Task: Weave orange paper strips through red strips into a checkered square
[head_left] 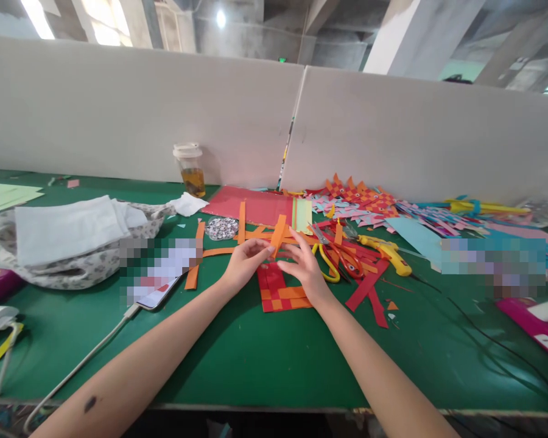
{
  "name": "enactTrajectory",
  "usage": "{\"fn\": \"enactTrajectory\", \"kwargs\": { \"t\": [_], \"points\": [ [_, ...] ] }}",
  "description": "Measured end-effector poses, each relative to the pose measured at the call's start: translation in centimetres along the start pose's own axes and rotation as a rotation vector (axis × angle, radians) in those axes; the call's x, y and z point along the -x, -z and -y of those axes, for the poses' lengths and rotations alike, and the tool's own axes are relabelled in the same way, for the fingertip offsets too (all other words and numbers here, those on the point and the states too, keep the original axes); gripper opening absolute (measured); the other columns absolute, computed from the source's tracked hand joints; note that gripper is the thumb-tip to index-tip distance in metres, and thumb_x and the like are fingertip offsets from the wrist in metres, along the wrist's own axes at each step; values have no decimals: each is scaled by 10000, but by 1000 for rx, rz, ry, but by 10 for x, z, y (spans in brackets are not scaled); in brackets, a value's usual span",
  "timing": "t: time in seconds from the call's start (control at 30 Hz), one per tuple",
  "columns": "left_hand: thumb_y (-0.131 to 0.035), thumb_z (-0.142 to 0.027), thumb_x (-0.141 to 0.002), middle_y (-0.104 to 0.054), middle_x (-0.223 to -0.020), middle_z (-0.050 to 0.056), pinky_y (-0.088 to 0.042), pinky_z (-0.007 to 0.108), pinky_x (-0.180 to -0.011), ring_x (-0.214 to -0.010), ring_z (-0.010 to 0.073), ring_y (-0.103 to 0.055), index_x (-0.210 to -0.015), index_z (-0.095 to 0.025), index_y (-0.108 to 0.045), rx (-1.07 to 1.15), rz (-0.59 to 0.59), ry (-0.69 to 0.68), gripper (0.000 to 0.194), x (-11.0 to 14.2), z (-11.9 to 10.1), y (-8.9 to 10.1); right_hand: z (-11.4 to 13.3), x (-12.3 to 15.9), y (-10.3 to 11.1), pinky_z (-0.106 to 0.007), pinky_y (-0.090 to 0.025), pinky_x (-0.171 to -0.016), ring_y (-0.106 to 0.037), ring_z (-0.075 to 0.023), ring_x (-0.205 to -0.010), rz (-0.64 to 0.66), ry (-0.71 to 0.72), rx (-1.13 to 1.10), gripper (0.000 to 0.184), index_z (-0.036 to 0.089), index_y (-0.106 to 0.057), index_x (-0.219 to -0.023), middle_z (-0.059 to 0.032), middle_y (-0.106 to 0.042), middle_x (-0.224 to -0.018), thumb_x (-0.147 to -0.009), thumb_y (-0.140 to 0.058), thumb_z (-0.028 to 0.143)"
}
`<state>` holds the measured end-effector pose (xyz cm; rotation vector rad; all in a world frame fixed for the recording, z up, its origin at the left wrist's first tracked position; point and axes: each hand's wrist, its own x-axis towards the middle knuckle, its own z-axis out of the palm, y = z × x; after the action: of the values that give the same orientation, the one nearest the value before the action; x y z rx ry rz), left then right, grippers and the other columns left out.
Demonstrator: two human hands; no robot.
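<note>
An orange paper strip (279,231) stands tilted upward, its lower end pinched between the thumb and fingers of my left hand (247,261). Just to its right is my right hand (307,271), fingers apart and curved toward the strip; it grips nothing I can see. Below both hands lies a partly woven piece of red and orange paper strips (274,295), with a checkered lower left corner. My right hand covers part of its right side. More orange strips (217,251) lie loose on the green table (265,365) around my hands.
Scissors with red handles (347,261), a yellow glue gun (390,252) and red strips (372,286) lie to the right. Behind them are woven paper fish (360,193). At left are a charging phone (164,277) and a cloth bag (68,274). A lidded cup (192,173) stands by the partition (132,115).
</note>
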<state>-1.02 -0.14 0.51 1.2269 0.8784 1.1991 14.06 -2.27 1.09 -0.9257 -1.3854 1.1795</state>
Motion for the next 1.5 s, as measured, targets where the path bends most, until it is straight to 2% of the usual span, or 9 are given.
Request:
{"fn": "enactTrajectory", "kwargs": {
  "t": [0.1, 0.23, 0.4, 0.67, 0.8, 0.93, 1.13, 1.3, 1.5],
  "points": [
    [-681, -353, -646, -617, -685, 13, -477, 225, -527, -635, 131, -597, -845, -160, -543, -3, 48, -4, 310, -2, 4, 2, -2, -3, 1, -346, -520, -720, -583, -197, -943, -96, 3, -21, 708, 279, -267, -1323, -63, -598, -1081, -708, -617, 315],
    [-683, -294, -654, -631, -689, 20, -482, 245, -560, -611, 129, -606, -872, -167, -504, -68, 122, -32, 310, -2, 9, 3, -5, -8, 1, -332, -534, -633, -615, -201, -827, -247, -8, -1, 720, 240, -334, -1261, -54, -636, -909, -642, -684, 357],
    [-660, -261, -676, -643, -693, 27, -465, 249, -575, -587, 124, -603, -946, -175, -498, -196, 150, -69, 327, 1, 10, 3, -6, -10, 5, -286, -513, -572, -602, -169, -715, -383, 87, 2, 555, 240, -468, -1091, -1, -619, -764, -605, -721, 328],
    [-624, -188, -694, -637, -812, 55, -467, 273, -683, -756, 152, -615, -1086, -182, -516, -274, 212, -120, 407, 3, 7, 3, -3, -11, 11, -325, -517, -632, -601, -162, -670, -412, 68, 3, 465, 212, -536, -977, 9, -623, -712, -576, -739, 331],
    [-623, -203, -701, -642, -848, 62, -460, 284, -737, -837, 166, -607, -1097, -187, -523, -270, 178, -155, 408, -1, 11, 5, -3, -12, 12, -330, -525, -635, -610, -163, -689, -439, 70, -26, 428, 203, -530, -915, -7, -649, -774, -565, -743, 327],
    [-660, -255, -676, -651, -812, 57, -472, 300, -748, -781, 161, -621, -1052, -170, -539, -166, 99, -105, 403, -5, 12, 7, -3, -12, 13, -325, -533, -628, -621, -178, -745, -472, 49, -43, 427, 196, -522, -901, -33, -659, -862, -559, -743, 325],
    [-694, -315, -642, -663, -756, 39, -482, 291, -728, -741, 160, -631, -1007, -160, -552, -66, -25, -57, 421, -7, 7, 7, -3, -12, 15, -311, -538, -609, -607, -146, -662, -498, 57, -29, 400, 187, -532, -871, 4, -636, -734, -561, -738, 333],
    [-702, -322, -636, -669, -763, 43, -484, 305, -746, -760, 169, -636, -1006, -164, -547, -56, -47, -75, 431, -8, 7, 9, -3, -13, 18, -300, -536, -620, -606, -137, -663, -491, 43, -58, 398, 184, -534, -888, -2, -649, -748, -568, -736, 308],
    [-716, -325, -616, -684, -776, 54, -479, 346, -802, -793, 187, -644, -1020, -159, -541, -32, -51, -56, 470, -9, 5, 12, -7, -15, 23, -338, -539, -658, -619, -148, -642, -513, 25, -58, 417, 179, -534, -897, 4, -644, -712, -556, -742, 296]
  ]
}}
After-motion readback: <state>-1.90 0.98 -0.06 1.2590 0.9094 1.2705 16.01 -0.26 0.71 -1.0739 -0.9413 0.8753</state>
